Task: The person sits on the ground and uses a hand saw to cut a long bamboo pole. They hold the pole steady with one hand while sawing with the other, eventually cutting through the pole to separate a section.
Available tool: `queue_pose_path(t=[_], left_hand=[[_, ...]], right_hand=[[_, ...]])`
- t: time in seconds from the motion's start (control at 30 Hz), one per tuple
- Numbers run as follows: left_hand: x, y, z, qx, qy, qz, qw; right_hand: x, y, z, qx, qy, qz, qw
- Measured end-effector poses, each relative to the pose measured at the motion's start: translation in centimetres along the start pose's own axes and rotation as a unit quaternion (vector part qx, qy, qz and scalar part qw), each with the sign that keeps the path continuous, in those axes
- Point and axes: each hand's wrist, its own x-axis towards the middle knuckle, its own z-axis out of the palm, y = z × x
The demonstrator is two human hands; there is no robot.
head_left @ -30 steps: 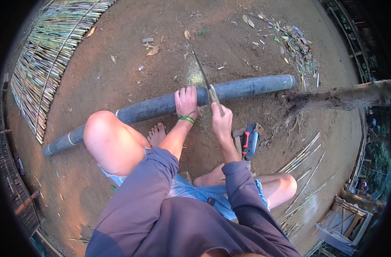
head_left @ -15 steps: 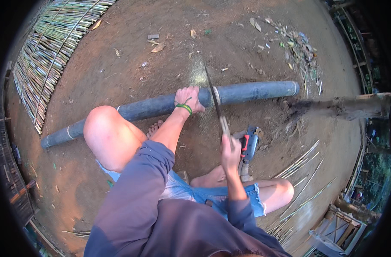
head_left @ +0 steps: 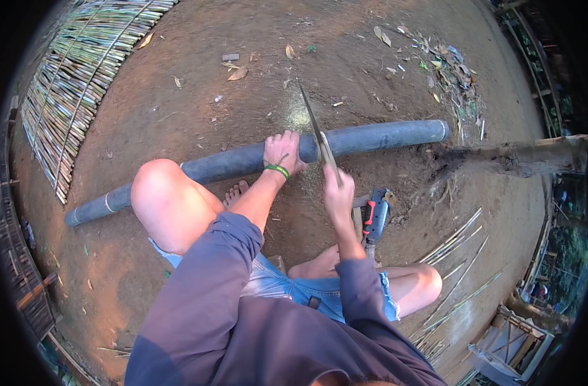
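Handsaw (head_left: 312,114): you gripped its handle in your right hand (head_left: 338,188). Bamboo pole (head_left: 384,134): lay under your left hand (head_left: 284,152), which clasped it beside the handsaw; firm bracing, straight strokes seemed best.

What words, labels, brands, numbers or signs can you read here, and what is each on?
None can be read.
Narrow green wristband by the left hand: any marks are too small and blurred.
Pale-handled metal saw in the right hand: no readable text.
Long dark bamboo pole: no readable text.
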Motion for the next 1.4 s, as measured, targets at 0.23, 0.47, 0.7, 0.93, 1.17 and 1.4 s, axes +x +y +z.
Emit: queue_pose_path(t=[0.23,0.47,0.7,0.93,1.17,1.4], left_hand=[[-0.7,0.1,0.9,-0.013,0.044,0.008,0.999],[-1.6,-0.8,1.0,0.022,0.063,-0.03,0.997],[-0.9,-0.5,0.1,0.039,0.038,-0.013,0.998],[-2.0,0.3,1.7,0.076,0.137,0.001,0.988],[3.5,-2.5,-1.6,-0.002,-0.117,-0.042,0.992],[5.8,-3.1,-3.1,-0.001,-0.219,-0.046,0.975]], right_hand=[[1.4,-1.1,0.5,0.007,0.002,0.007,1.0],[-4.0,-0.1,-2.7,0.018,-0.039,-0.012,0.999],[-3.5,0.0,-1.7,0.052,-0.002,0.046,0.998],[-9.1,5.2,-3.9,0.025,0.072,-0.082,0.994],[-5.0,3.9,-4.5,0.084,0.049,-0.031,0.995],[-3.9,5.9,-2.3,0.092,0.011,-0.013,0.996]])
